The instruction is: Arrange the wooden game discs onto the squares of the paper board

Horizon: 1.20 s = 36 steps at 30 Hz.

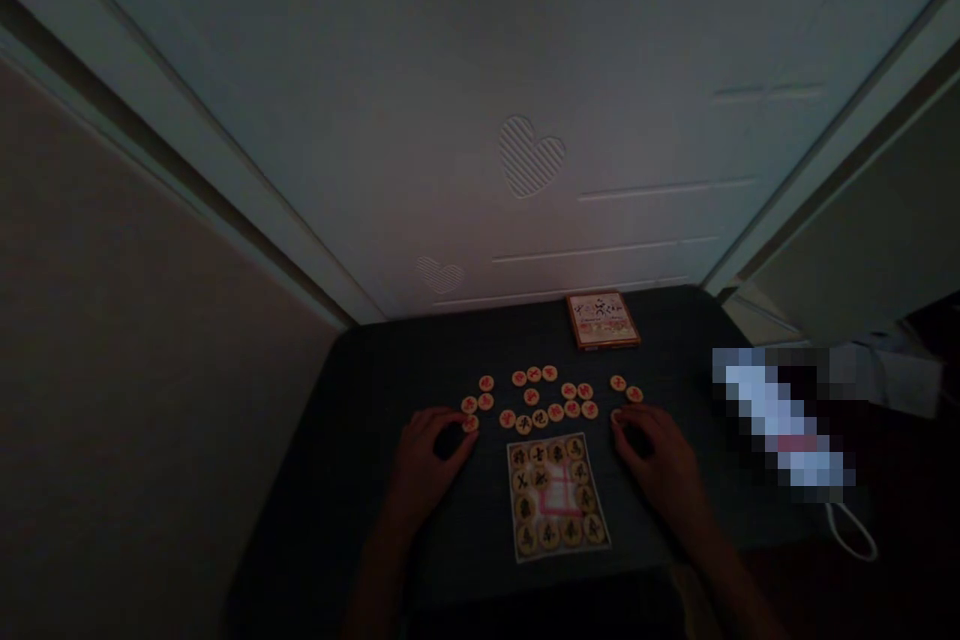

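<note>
Dim room, viewed looking down. A dark table (pixel 352 400) stands against a pale panelled wall (pixel 375 70), which is embossed with a striped heart (pixel 530 155) and a smaller heart (pixel 440 274) lower left. Slanting trim strips (pixel 187 170) frame the panel on both sides. A pinkish-brown wall (pixel 112 370) fills the left.

The left grip (pixel 424 455), left of the board (pixel 559 495), is showing bare, with slim fingers and a bare wrist. The right grip (pixel 660 460), right of the board, is showing bare too. Both forearms are running bare for all the length showing below the board. Dim light is hiding any finer detail on them.
</note>
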{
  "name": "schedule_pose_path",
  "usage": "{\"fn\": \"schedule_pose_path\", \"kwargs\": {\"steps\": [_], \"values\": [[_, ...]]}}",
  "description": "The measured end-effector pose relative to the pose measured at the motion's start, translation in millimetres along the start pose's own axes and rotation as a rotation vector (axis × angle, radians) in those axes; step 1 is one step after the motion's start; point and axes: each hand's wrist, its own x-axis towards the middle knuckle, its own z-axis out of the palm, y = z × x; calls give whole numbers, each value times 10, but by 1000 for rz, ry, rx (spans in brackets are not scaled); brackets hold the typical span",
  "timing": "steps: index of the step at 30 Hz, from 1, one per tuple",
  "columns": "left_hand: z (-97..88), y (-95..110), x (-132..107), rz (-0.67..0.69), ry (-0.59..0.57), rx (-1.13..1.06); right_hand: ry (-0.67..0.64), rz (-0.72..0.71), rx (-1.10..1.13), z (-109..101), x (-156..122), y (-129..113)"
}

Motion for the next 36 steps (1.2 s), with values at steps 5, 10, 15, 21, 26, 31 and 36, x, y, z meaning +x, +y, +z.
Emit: {"fn": "schedule_pose_path", "kwargs": {"steps": [5,10,15,21,26,31,36], "values": [[6,-2,-19,-31,14,-10,-10,9,-19,-6,-9,-1],[-16,15,-16,-24,6,-8,-12,11,-16,-12,-8,-7],[-13,20,-12,-20,7,-5,-15,30,23,-37,0,-28],[23,-26,-23,-20,16,-22,-42,87,119,-114,-10,-148],[26,-25,-23,-21,26,-17,-97,83,204,-157,-91,-373],[22,-18,-18,-7,37,-23,-175,-59,229,-152,-132,-620],[22,-21,-23,-11,33,-27,-210,-182,241,-96,-133,-731]]}}
